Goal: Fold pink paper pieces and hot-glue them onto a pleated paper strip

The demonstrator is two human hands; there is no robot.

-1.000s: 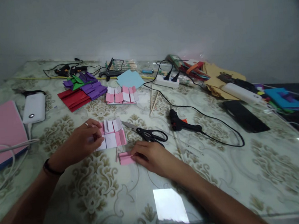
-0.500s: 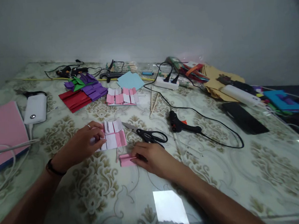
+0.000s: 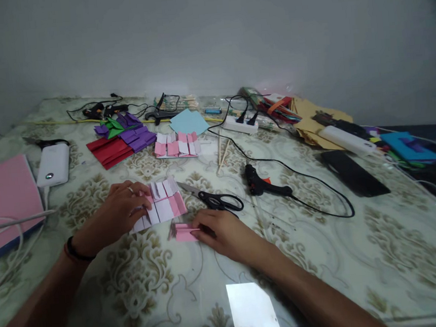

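My left hand (image 3: 124, 206) bends its fingers over the left end of a pink-and-white folded paper panel (image 3: 164, 209), gripping it there. The panel lies slightly aslant on the table, with several raised flaps. Between the thumb and fingers of my right hand (image 3: 218, 232) is a small pink folded paper strip (image 3: 185, 232), lying close to the tabletop. Part of that strip is hidden by the fingers. Black-handled scissors (image 3: 215, 199) rest just beyond my right hand, blades partly behind the panel's right edge.
A black glue gun (image 3: 263, 182) and its cord lie to the right, near a dark phone (image 3: 354, 172). Farther back are another pink-and-white panel (image 3: 177, 145), red folded paper (image 3: 110, 151) and a power strip (image 3: 240, 125). A white power bank (image 3: 54, 165) sits left.
The panel under my left hand has turned a little, its left end swinging toward me. My right hand stays on the pink strip. The view has shifted slightly.
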